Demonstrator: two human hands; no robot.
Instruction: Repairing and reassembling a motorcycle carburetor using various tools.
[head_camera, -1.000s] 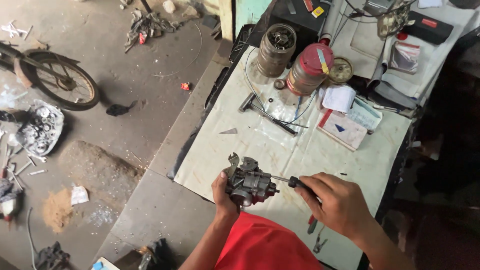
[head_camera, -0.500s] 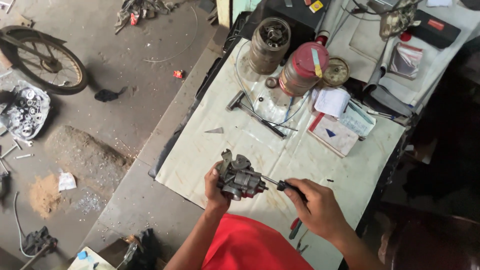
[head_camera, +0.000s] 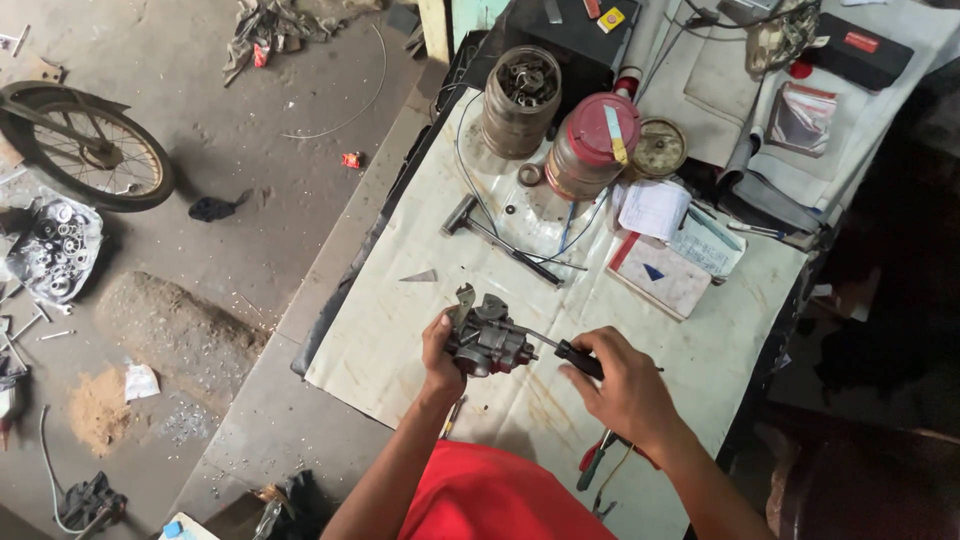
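Observation:
My left hand (head_camera: 441, 352) grips a grey metal carburettor-like part (head_camera: 487, 336) just above the white sheet (head_camera: 400, 320) covering the workbench. In my right hand (head_camera: 622, 382) is a screwdriver with a black handle (head_camera: 578, 358); its shaft runs left into the right side of the metal part. Both hands are near the bench's front edge, above my red shirt.
Behind the hands lie a T-handle wrench (head_camera: 500, 235), a tin of small parts (head_camera: 521, 100), a red-lidded jar (head_camera: 593, 145), a round tin (head_camera: 658, 148), a notepad (head_camera: 668, 275) and papers. Pliers (head_camera: 598, 460) lie by my right wrist. A wheel (head_camera: 85, 150) stands on the floor to the left.
The view has shifted slightly. Both hands stay on the metal part and the screwdriver, in much the same place on the bench.

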